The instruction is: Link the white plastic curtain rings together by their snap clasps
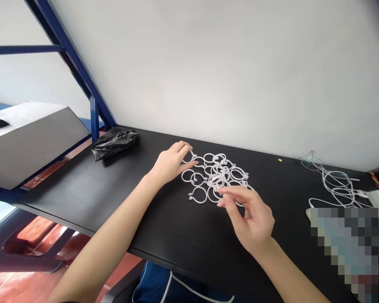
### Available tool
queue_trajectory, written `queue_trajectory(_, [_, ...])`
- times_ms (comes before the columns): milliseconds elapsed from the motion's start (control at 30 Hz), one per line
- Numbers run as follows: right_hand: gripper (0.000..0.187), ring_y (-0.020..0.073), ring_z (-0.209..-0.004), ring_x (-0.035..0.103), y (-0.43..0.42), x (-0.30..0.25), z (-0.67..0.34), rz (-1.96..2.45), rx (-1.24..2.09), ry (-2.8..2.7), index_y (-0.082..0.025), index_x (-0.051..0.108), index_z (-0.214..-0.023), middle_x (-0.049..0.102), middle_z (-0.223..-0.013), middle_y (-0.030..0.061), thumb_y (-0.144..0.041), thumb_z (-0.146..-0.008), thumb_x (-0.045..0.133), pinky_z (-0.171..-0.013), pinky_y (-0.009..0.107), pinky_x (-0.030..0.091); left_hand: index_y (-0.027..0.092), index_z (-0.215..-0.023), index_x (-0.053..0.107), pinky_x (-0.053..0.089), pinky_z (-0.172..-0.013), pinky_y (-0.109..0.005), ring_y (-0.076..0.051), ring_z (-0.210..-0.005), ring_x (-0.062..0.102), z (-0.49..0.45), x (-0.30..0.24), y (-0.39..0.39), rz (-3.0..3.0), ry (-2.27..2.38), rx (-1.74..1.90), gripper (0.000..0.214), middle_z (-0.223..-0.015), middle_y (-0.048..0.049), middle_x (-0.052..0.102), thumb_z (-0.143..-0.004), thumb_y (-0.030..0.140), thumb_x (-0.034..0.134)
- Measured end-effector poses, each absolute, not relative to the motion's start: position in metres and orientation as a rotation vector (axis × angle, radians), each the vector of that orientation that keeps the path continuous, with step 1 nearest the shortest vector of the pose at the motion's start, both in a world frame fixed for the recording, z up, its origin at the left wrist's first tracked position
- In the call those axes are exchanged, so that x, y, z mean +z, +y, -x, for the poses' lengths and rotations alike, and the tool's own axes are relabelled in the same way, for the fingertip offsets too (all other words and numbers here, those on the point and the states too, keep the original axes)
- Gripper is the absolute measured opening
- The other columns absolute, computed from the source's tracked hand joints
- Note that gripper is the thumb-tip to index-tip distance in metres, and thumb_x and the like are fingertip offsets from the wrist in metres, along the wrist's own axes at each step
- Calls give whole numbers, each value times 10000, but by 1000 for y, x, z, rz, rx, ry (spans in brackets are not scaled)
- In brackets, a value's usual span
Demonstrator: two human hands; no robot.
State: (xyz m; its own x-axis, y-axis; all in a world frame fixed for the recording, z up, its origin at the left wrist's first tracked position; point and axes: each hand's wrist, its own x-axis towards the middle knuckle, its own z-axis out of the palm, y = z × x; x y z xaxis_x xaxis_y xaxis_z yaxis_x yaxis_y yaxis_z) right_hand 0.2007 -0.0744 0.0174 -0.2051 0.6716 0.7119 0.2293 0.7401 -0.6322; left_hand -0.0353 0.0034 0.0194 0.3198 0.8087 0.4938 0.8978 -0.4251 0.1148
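A pile of several white plastic rings (217,176) lies on the black desk (120,198). My left hand (172,162) rests on the desk at the pile's left edge, its fingers curled and pinching one ring (189,158). My right hand (248,219) hovers just in front of the pile, palm turned up, fingers spread and slightly bent, fingertips touching the nearest rings without holding any.
A crumpled black plastic bag (113,144) lies at the desk's far left. Eyeglasses (311,162) and a white cable (337,187) sit at the right. A white wall rises behind. A blue metal frame (93,109) stands left, beside a grey slanted panel (34,143).
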Motion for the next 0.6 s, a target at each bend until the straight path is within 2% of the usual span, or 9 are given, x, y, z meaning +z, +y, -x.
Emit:
queue_trajectory(67, [306,116,-672,689,-73,19,-202,691,446,-1797,-205,637,-1096,715,-907,29,-6,-870,581,-647,278,610,173,-1074,592,501,-694,-272,-238,-1074,589,41,18,6,2308,-1749,-524,344,-1215,-109,610,-933,486,559])
queue_trajectory(133, [303,110,-661,681,-71,20,-203,701,421,-1789,-201,639,-1092,712,-898,24,-4,-870,582,-647,272,605,159,-1062,609,511,-810,-345,-275,-1089,563,46,15,7,2239,-1876,-345,348,-1223,-133,594,-940,478,544])
queue_trajectory(200, [299,104,-655,678,-68,21,-205,723,407,-1760,-201,642,-1086,711,-908,24,-3,-870,585,-648,270,601,149,-1096,608,502,-857,-392,-303,-1110,548,49,12,8,2176,-1989,-234,363,-1233,-149,582,-950,470,521])
queue_trajectory(367, [300,105,-667,679,-66,21,-206,727,412,-1737,-198,645,-1080,707,-902,21,6,-869,583,-648,273,599,125,-1110,594,500,-843,-413,-331,-1123,541,57,9,9,2112,-2226,-51,378,-1197,-166,593,-961,456,489])
queue_trajectory(600, [317,110,-680,674,-69,20,-206,683,444,-1751,-186,641,-1076,707,-936,36,31,-855,575,-619,275,602,143,-1098,580,511,-860,-407,-332,-1159,530,60,16,9,2166,-2332,-40,388,-1188,-151,600,-945,492,505])
